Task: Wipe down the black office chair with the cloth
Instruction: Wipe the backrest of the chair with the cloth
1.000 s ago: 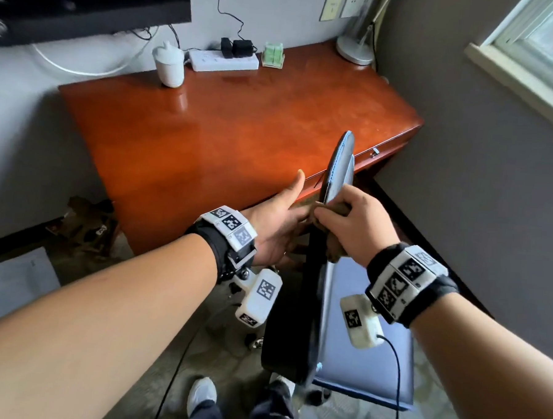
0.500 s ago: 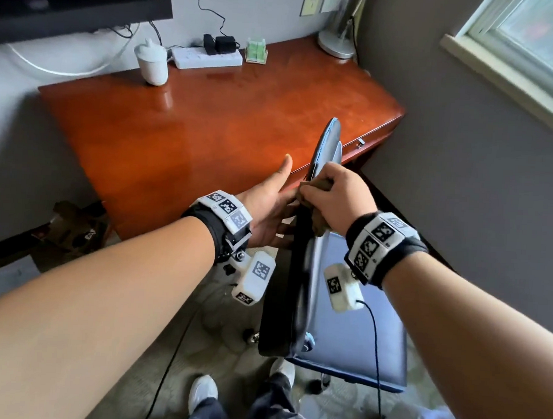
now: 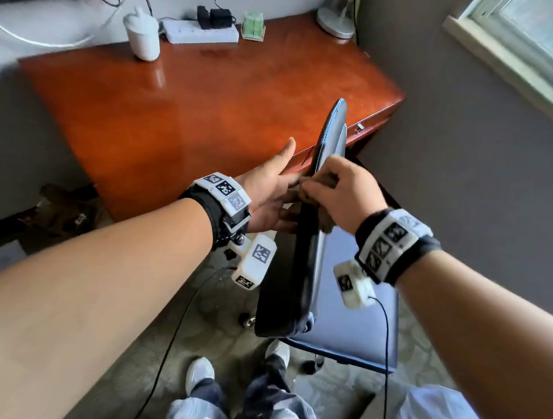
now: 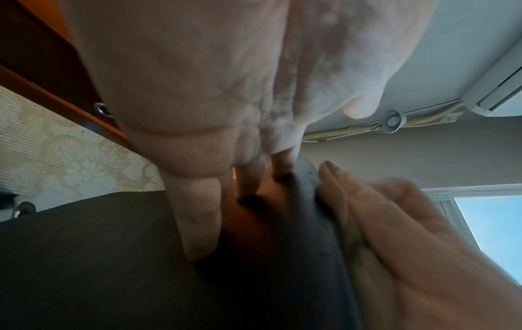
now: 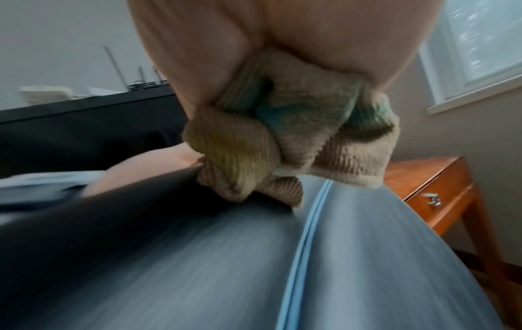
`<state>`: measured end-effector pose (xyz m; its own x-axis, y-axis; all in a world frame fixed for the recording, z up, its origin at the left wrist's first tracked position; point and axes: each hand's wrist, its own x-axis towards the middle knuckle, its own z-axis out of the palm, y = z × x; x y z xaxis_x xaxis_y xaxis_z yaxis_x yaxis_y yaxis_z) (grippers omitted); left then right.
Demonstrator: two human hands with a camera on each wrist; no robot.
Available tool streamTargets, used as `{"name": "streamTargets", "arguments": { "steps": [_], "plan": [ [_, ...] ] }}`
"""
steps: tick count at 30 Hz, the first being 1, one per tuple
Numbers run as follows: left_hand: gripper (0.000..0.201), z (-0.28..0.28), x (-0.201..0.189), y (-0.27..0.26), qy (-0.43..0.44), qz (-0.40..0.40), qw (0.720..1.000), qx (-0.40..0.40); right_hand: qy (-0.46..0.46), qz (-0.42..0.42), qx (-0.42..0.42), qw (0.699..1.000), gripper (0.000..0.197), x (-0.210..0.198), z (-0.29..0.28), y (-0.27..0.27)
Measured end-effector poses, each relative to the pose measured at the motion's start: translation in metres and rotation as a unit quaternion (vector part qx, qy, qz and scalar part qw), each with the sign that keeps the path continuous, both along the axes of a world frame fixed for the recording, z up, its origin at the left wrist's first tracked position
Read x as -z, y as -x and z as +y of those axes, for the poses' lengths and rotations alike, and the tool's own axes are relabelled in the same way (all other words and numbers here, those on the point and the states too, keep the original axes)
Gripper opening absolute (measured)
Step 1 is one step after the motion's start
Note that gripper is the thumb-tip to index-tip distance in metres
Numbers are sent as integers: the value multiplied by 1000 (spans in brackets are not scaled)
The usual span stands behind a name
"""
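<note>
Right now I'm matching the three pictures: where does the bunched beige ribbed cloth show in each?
Head: bunched beige ribbed cloth, centre, under right hand.
Left wrist: blurred, right of centre.
Right wrist: upper centre.
Shared landmark: black chair back's edge.

The reddish wooden worktop (image 3: 184, 114) carries a white lidded cup (image 3: 142, 35), a white power strip (image 3: 199, 34) with black plugs, a small green box (image 3: 253, 25) and a round lamp base (image 3: 334, 25) — all along its back edge.

Both forearms extended forward, meeting at the chair backrest (image 3: 312, 243). Left hand (image 3: 269, 196): fingers straight, flat against its rear face, thumb up. Right hand (image 3: 343, 193): fingers curled around bunched cloth (image 5: 282, 143) on its top edge.
</note>
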<state>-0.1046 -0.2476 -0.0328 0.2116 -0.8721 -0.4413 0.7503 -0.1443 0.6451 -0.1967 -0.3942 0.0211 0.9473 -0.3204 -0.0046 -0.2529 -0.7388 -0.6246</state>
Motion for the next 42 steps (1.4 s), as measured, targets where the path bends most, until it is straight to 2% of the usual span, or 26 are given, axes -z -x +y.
{"name": "streamTargets", "arguments": {
  "steps": [4, 8, 11, 15, 17, 19, 21, 22, 24, 28, 34, 38, 41, 42],
  "plan": [
    [90, 2, -3, -2, -11, 1, 1000, -12, -2, -14, 57, 998, 28, 0, -17, -36],
    [72, 1, -4, -5, -26, -13, 999, -17, -33, -20, 61, 997, 27, -1, -15, -33],
    [63, 2, -5, -12, -26, -8, 1000, 2, -45, 23, 2, 999, 30, -4, -8, -5],
    [54, -2, -19, -23, -35, -20, 998, 40, 38, 54, -129, 989, 26, -10, 12, 36],
    [43, -10, -26, -20, -74, -52, 995, 53, 9, 82, -144, 986, 24, -11, 11, 45],
    [38, -15, -24, -12, -100, -75, 991, 52, -66, 111, -105, 986, 24, -16, 0, 48],
    [42, -14, -18, -6, -96, -82, 991, 42, -177, 71, -10, 982, 25, -19, -16, 51],
    [39, -12, -17, -2, -86, -82, 992, 36, -233, 43, 45, 970, 24, -20, -24, 52],
    [36, -8, -14, 2, -64, -95, 993, 27, -280, 6, 127, 952, 22, -20, -37, 51],
    [50, -4, -12, 9, -54, -119, 991, 24, -299, -22, 172, 938, 20, -17, -53, 47],
    [48, 0, -23, 22, -82, -134, 987, 45, -264, -8, 171, 949, 19, -24, -58, 49],
    [71, 3, -27, 16, -102, -152, 982, 51, -223, 30, 145, 964, 18, -27, -54, 55],
    [49, -1, -31, 25, -98, -148, 983, 38, -199, 44, 132, 970, 18, -30, -53, 60],
    [50, -2, -29, 29, -92, -147, 984, 31, -196, 45, 131, 971, 17, -30, -52, 62]
  ]
}}
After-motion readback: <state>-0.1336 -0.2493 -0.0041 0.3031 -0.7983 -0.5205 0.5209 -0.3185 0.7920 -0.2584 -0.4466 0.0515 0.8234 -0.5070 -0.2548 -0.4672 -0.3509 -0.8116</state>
